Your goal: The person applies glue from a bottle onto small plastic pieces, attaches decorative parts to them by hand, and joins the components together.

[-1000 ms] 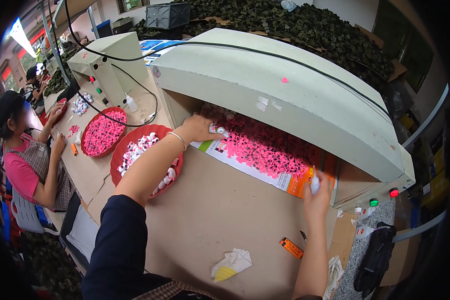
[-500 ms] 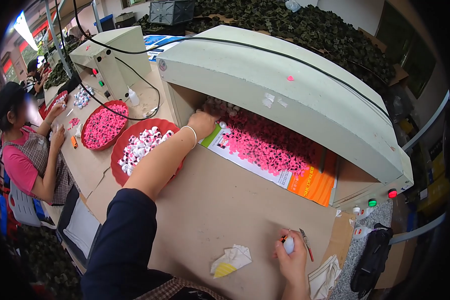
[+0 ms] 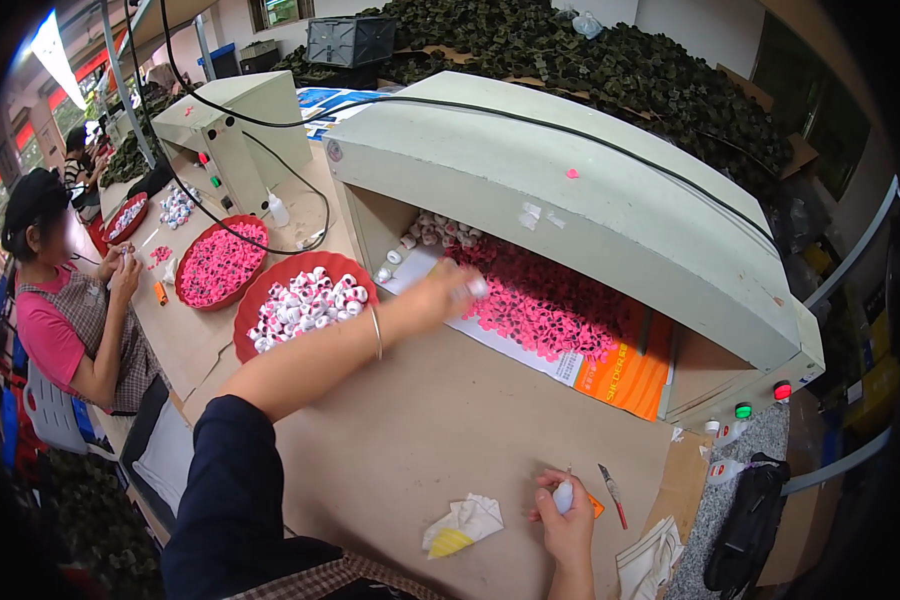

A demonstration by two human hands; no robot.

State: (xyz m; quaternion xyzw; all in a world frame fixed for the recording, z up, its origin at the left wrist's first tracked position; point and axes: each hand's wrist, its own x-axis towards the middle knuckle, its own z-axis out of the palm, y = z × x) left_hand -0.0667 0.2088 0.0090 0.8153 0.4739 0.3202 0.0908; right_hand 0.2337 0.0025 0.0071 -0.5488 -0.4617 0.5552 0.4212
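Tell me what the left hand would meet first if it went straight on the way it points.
Probably the pink pieces under the pale hood; the left hand is blurred, its depth unclear.

- Left arm: a dark navy sleeve (image 3: pixel 225 480), plain and loosely creased, ending around the elbow in a slightly uneven hem; the forearm beyond it is bare.
- Left wrist: a thin, pale, smooth bangle (image 3: pixel 377 332), a single narrow ring below the left hand (image 3: pixel 440 302), which is ungloved and blurred.
- Right hand (image 3: pixel 567 520): ungloved, the wrist plain.
- Torso, at the tabletop's near edge: dark cloth and a brown-and-cream checked apron (image 3: pixel 335 577).
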